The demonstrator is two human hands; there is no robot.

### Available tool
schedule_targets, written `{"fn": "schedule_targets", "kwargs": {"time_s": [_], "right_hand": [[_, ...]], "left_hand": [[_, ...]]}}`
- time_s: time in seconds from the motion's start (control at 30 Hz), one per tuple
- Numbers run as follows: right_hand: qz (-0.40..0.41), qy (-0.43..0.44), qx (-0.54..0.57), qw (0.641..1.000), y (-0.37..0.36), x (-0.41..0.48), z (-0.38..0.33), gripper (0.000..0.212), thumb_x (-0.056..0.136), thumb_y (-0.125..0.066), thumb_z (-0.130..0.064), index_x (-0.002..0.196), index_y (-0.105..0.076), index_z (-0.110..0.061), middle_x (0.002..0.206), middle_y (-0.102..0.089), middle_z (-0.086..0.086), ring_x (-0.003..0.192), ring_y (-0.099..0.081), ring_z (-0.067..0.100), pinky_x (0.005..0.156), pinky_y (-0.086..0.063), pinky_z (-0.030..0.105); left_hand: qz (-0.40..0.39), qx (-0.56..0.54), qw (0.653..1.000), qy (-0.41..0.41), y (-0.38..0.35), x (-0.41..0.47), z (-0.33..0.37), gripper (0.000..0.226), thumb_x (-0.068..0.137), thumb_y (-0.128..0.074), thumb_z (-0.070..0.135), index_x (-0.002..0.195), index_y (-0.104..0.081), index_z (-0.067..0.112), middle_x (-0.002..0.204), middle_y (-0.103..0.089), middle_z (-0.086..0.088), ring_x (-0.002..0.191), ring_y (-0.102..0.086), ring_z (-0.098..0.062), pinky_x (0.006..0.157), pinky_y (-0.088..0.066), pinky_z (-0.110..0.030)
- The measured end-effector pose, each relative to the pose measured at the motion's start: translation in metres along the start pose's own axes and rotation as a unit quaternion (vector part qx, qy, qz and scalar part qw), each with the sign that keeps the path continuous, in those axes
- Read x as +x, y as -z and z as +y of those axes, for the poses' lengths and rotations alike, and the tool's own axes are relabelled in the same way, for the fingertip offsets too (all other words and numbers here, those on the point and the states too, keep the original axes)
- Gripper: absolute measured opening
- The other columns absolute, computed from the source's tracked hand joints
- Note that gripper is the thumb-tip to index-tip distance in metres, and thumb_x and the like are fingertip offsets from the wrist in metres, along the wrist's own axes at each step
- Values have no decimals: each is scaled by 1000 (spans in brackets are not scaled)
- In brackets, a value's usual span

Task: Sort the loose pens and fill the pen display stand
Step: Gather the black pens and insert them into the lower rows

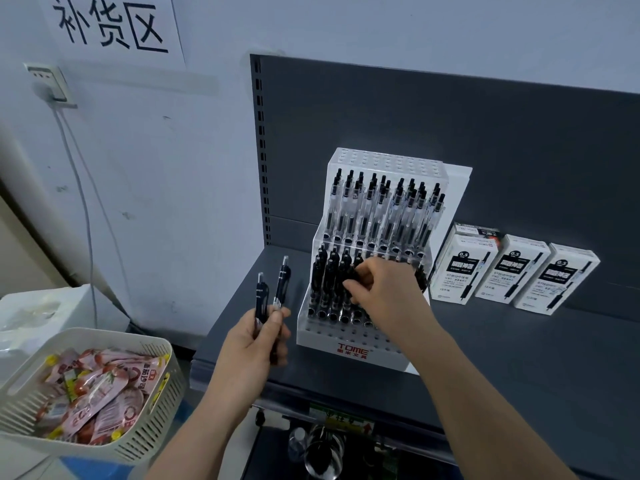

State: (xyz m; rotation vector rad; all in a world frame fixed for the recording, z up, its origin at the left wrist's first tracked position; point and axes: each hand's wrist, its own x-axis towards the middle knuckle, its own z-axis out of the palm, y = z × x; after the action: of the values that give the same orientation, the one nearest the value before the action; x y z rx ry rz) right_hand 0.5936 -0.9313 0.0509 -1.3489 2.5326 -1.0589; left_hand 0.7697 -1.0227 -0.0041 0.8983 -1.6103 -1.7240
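I see a white basket [160,405] of pink sachets [100,386]; above it a wall socket [48,83] and, higher, a paper sign [110,26].

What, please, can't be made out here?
- Head view: the right hand hides the tip of the black pen it pinches and the white plastic display stand's slots behind.
- Head view: fine print on three white cardboard boxes, too small.
- Head view: shiny items under dark grey shelf, blurred, cut by bottom edge.

A pale wall [156,168] carries a paper sign [110,26] and, seemingly, a socket [48,84], beside dark grey shelving [450,133].
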Motion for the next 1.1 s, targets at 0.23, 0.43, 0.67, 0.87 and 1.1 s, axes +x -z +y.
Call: {"fn": "schedule_targets", "kwargs": {"time_s": [0.23, 0.43, 0.67, 0.87, 1.1], "right_hand": [[-1, -30, -2, 1000, -3, 1, 5, 21, 91, -66, -27, 81, -61, -9, 68, -68, 6, 67, -69, 21, 67, -59, 43], [24, -45, 1, 999, 1, -11, 3, 31, 88, -66, -43, 75, -63, -15, 59, -66, 0, 56, -66, 16, 62, -58, 34], [-58, -110, 269, 955, 1, -24, -7, 20, 82, -75, -24, 88, -69, -6, 62, -70, 3, 53, -66, 11, 53, -53, 22], [-85, -140, 401, 901, 8, -26, -2, 15, 83, -70, -2, 94, -61, 4, 68, -71, 13, 63, -71, 23, 57, -59, 28], [112, -95, 357, 923, 44, -23, 13, 9, 83, -71, -4, 88, -64, -5, 73, -73, 11, 68, -73, 23, 63, -60, 27]], "left_hand": [[-19, 9, 1000, 7, -1, -1, 2, 20, 92, -58, 26, 94, -68, 8, 67, -63, -3, 48, -43, -11, 44, -36, -21], [-56, 13, 998, 18, -7, -3, 2, 37, 77, -63, 43, 84, -71, 8, 65, -62, -9, 51, -45, -14, 48, -36, -24], [-103, 34, 994, 19, -21, -3, -3, 14, 90, -62, 18, 86, -69, 7, 75, -69, -16, 53, -49, -15, 49, -39, -25], [-139, 21, 990, 19, -27, -2, -2, 18, 93, -56, 19, 88, -68, 6, 82, -72, -17, 57, -57, -17, 54, -48, -26], [-55, 60, 996, 29, -19, 5, 0, 23, 99, -46, 30, 94, -64, 16, 67, -65, -3, 46, -51, -14, 43, -45, -28]]}}
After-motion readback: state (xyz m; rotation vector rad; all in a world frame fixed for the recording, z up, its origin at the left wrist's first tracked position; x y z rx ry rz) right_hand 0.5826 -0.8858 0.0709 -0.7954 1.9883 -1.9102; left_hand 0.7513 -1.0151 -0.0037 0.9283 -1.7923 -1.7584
